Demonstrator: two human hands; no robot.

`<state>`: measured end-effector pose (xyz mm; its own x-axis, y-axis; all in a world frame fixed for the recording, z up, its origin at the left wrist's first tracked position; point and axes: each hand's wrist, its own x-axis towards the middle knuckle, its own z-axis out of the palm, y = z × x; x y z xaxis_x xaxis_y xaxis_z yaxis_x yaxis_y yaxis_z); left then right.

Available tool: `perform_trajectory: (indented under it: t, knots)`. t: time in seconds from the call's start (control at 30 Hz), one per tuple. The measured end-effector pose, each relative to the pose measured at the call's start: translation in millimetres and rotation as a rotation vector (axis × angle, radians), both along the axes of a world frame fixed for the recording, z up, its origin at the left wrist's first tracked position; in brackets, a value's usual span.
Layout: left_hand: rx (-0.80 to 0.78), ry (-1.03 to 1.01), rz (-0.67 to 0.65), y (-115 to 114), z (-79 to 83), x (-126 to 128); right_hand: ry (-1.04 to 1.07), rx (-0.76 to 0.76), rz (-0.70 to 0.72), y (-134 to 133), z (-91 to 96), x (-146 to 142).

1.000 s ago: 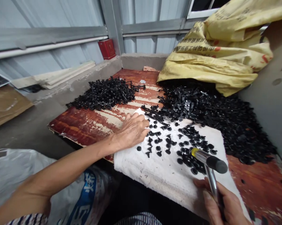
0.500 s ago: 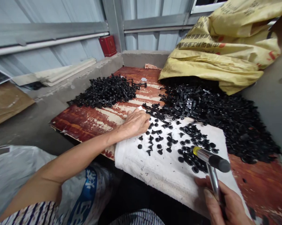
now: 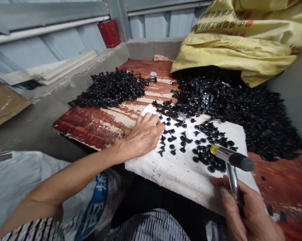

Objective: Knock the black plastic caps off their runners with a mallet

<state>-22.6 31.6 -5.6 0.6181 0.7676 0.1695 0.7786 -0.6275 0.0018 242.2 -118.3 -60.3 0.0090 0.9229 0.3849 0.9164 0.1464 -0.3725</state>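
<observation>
My left hand [image 3: 143, 135] lies on the left part of a white foam slab [image 3: 181, 174], fingers curled and pinched at the small black round pieces [image 3: 173, 139] scattered there. What the fingertips hold is hidden. My right hand [image 3: 243, 211] grips the metal handle of a small hammer [image 3: 232, 160] at the lower right. Its head, with one yellow tip and one black tip, hovers over a cluster of black pieces [image 3: 211, 150] on the slab.
A worn red wooden board [image 3: 95, 125] carries the slab. One heap of black linked parts [image 3: 113, 88] lies at its back left. A far larger heap [image 3: 241, 110] spills from under a yellow sack [image 3: 241, 43] on the right. A white and blue bag [image 3: 90, 201] sits at the lower left.
My left hand has slid a little toward me along the slab's left side, over the loose pieces. The view has tipped downward. The hammer stays held over the same cluster.
</observation>
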Motion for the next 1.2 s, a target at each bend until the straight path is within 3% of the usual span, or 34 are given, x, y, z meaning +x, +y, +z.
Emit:
perform_trajectory:
  t: [0.17, 0.37, 0.73, 1.07, 1.2]
  knots:
    - [-0.006, 0.072, -0.001, 1.6, -2.4, 9.1, -0.01, 0.02, 0.015, 0.8, 4.3, -6.0]
    - [-0.024, 0.012, -0.071, -2.9, -0.9, 13.1, 0.006, 0.029, 0.025, 2.6, 3.2, -8.1]
    - [-0.008, -0.031, -0.002, 22.8, -12.1, 17.2, 0.014, 0.071, 0.048, 3.4, -1.4, -4.8]
    - [-0.048, -0.058, 0.05, 25.3, -7.9, 16.3, 0.041, 0.049, 0.059, 1.6, -2.1, -4.0]
    - [-0.06, -0.091, 0.006, 28.7, -4.8, 20.2, 0.015, 0.062, 0.043, 2.3, -2.2, -3.8]
